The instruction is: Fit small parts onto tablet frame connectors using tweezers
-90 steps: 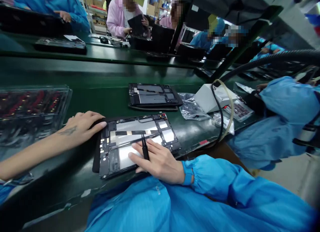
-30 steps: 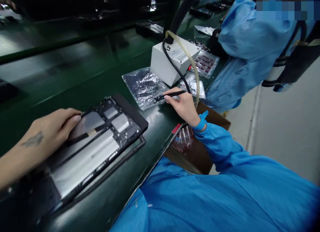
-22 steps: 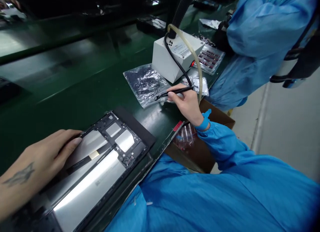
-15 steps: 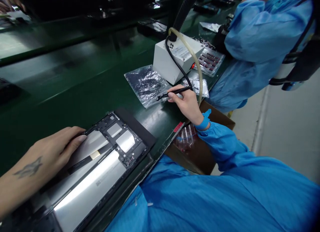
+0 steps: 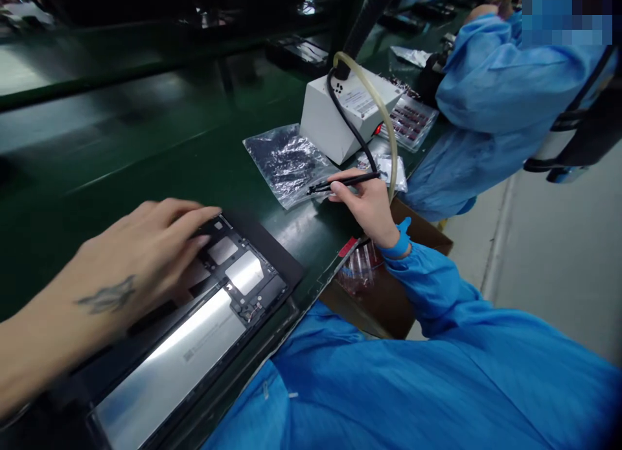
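An opened tablet [image 5: 194, 346] with a long silver battery and a black frame lies slanted on a dark pad [image 5: 272, 243] at the lower left. Above its left part is my left hand [image 5: 150, 249], fingers stretched toward the top corner; whether the fingertips touch the frame I cannot tell. It hides part of the tablet's inside. My right hand [image 5: 364, 201] is closed on black tweezers [image 5: 347, 180]. Their tips are over the near edge of a clear plastic bag [image 5: 289, 162], with something small and dark at the tips that is hard to make out.
Behind the bag stands a white box-shaped device [image 5: 335, 116] with a black hose, a cable and a yellowish tube [image 5: 376, 94]. Beyond it lies a tray of small parts [image 5: 413, 120]. A co-worker's blue sleeve [image 5: 490, 68] is at the right. Below the bench edge sits a cardboard box [image 5: 383, 301].
My left hand has moved from the tablet's left edge up and right toward its top corner, with fingers straighter. My right hand and the tweezers have barely shifted.
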Demonstrator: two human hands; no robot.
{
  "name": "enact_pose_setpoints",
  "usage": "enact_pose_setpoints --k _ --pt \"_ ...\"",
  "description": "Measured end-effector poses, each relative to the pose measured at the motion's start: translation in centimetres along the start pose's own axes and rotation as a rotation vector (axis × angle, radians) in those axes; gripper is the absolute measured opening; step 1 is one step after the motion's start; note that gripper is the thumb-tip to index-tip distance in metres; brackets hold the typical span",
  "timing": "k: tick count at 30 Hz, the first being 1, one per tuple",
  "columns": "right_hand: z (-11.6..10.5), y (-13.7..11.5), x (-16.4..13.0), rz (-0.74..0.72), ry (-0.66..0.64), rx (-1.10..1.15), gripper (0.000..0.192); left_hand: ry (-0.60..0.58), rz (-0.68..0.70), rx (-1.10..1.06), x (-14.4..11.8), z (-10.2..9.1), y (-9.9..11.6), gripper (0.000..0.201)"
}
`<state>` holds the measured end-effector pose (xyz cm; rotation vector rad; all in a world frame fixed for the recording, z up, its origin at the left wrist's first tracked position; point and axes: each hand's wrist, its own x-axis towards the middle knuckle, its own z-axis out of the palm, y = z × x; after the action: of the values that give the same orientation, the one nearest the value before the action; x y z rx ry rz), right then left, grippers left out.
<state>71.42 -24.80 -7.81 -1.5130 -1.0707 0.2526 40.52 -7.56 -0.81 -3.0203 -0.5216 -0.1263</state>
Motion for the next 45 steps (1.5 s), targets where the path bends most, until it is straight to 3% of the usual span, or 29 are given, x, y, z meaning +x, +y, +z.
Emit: enact_pose_setpoints --k 4,8,13,19,22,35,41,45 --pt "0.4 -0.1 0.2 0.049 0.014 0.120 0.031 0.179 0.314 0.139 5.7 0.3 4.2 0.042" --pt "0.5 -0.2 0.2 0.079 0.007 0.136 0.033 0.197 0.375 0.104 9.9 2.2 6.1 0.037" --pt "0.4 -0.2 0.1 0.059 -0.005 0.158 0.030 0.223 0.405 0.078 12.0 3.1 6.5 0.030" --pt "-0.2 -0.2 0.4 -0.015 0.082 -0.052 0.030 0.212 0.409 0.069 12.4 3.1 6.5 0.026" --pt "-0.4 0.3 0.5 -0.041 0.039 -0.102 0.029 0.222 0.419 0.048 11.9 3.0 6.6 0.027" --pt "-0.4 0.3 0.7 -0.081 -0.043 -0.189 0.035 0.298 0.383 -0.005 6.5 0.4 4.6 0.028" --pt "-0.4 -0.4 0.0 -0.100 0.066 -0.028 0.027 0.252 0.284 0.009 5.4 -2.1 3.7 0.028" --pt "-2.2 -2.2 -2.0 -0.061 0.198 0.161 0.028 0.241 0.410 0.151 7.9 -3.4 5.3 0.030"
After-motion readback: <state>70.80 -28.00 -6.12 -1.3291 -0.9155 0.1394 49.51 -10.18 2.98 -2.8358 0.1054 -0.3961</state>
